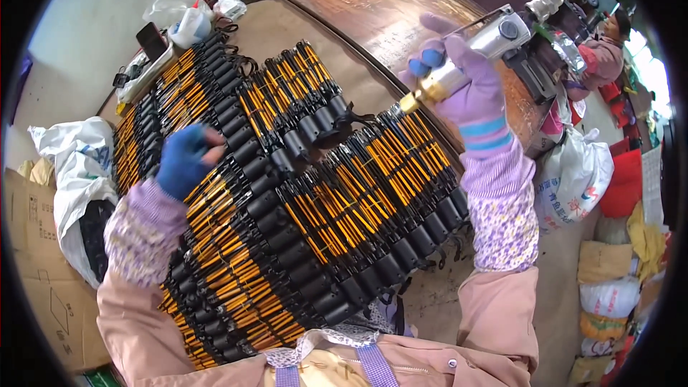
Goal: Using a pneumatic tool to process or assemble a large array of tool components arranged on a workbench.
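On the far left, a white sack (75, 165) and a brown box (43, 272) sit beside the table. The left hand (183, 161), in a blue glove, rests its curled fingers on the rows of black and yellow parts (301, 201), seemingly to hold one steady, though I cannot tell if it grips anything. On the right, the right hand (469, 89), in a purple glove, is closed around a silver power tool (476, 54), lifted above the rows with its gold tip pointing down at them.

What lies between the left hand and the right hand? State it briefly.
In the head view, rows of black-and-yellow tools laid side by side on the table fill the stretch between the left hand and the right hand, which grips a silver power tool.
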Action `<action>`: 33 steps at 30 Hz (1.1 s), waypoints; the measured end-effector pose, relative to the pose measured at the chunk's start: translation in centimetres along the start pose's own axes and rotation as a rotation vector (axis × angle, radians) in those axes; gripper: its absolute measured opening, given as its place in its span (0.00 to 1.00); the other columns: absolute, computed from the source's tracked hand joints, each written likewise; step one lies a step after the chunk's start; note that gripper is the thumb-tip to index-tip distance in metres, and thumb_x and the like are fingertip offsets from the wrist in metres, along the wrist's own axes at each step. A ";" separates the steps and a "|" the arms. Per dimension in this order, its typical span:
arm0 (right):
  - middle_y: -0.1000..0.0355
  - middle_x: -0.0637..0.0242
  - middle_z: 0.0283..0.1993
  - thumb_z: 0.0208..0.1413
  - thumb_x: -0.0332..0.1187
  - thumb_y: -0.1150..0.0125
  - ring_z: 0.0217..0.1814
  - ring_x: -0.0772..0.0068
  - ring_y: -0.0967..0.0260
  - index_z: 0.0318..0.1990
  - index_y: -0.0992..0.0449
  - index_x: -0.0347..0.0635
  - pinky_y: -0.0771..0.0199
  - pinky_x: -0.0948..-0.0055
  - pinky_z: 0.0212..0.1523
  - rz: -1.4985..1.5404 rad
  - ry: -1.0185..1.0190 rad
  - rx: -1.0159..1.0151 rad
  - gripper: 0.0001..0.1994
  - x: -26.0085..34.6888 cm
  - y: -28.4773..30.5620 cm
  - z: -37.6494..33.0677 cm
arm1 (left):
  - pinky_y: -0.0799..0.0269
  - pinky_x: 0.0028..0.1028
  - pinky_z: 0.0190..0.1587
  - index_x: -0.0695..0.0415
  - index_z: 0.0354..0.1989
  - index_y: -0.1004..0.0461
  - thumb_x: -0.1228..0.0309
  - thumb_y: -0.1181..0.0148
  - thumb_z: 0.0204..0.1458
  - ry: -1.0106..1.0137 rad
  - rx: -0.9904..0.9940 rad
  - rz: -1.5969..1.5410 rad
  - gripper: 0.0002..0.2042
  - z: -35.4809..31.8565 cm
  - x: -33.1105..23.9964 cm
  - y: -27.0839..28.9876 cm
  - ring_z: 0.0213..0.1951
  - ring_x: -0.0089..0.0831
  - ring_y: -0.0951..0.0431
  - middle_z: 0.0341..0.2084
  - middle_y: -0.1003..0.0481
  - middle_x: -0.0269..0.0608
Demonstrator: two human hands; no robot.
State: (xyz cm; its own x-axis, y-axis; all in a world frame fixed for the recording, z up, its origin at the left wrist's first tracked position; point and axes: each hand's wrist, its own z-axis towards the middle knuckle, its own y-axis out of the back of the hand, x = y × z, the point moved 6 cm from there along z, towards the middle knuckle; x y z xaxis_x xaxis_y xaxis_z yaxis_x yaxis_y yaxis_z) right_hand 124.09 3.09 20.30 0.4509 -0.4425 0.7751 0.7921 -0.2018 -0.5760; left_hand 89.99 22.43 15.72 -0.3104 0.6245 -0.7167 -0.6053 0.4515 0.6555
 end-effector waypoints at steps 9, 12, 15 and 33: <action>0.25 0.59 0.40 0.55 0.30 0.40 0.31 0.70 0.28 0.50 0.27 0.36 0.22 0.71 0.37 -0.103 0.195 -0.227 0.15 -9.8 -0.4 4.5 | 0.30 0.22 0.29 0.59 0.27 0.21 0.77 0.40 0.40 -0.027 0.230 -0.331 0.05 16.3 5.6 -16.0 0.22 0.24 0.29 0.20 0.24 0.33; 0.25 0.61 0.37 0.53 0.28 0.38 0.29 0.70 0.28 0.49 0.26 0.37 0.22 0.72 0.36 -0.306 0.209 -0.439 0.15 -12.3 1.3 6.1 | 0.31 0.22 0.29 0.59 0.27 0.22 0.78 0.40 0.40 -0.019 0.224 -0.493 0.05 17.4 7.0 -16.9 0.22 0.23 0.30 0.19 0.25 0.33; 0.25 0.61 0.37 0.52 0.27 0.37 0.30 0.71 0.28 0.48 0.26 0.37 0.22 0.72 0.37 -0.318 0.184 -0.506 0.16 -14.7 2.6 7.9 | 0.31 0.22 0.29 0.60 0.27 0.22 0.78 0.40 0.39 -0.001 0.274 -0.550 0.05 17.6 7.2 -16.8 0.22 0.23 0.31 0.19 0.26 0.33; 0.27 0.64 0.37 0.49 0.25 0.40 0.34 0.73 0.28 0.45 0.26 0.39 0.25 0.75 0.39 -0.555 0.273 -0.368 0.13 -14.9 3.1 6.2 | 0.31 0.24 0.28 0.61 0.26 0.24 0.79 0.41 0.37 -0.187 0.433 -0.328 0.06 16.6 4.1 -20.9 0.21 0.27 0.31 0.19 0.27 0.36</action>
State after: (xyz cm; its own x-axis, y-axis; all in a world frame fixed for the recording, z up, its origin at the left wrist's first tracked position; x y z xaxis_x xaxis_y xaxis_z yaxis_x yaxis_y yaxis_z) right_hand 122.41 14.44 8.57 -0.1354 -0.3822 0.9141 0.6629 -0.7206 -0.2031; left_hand 113.49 26.09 3.08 0.0020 0.4919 -0.8707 -0.2808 0.8359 0.4716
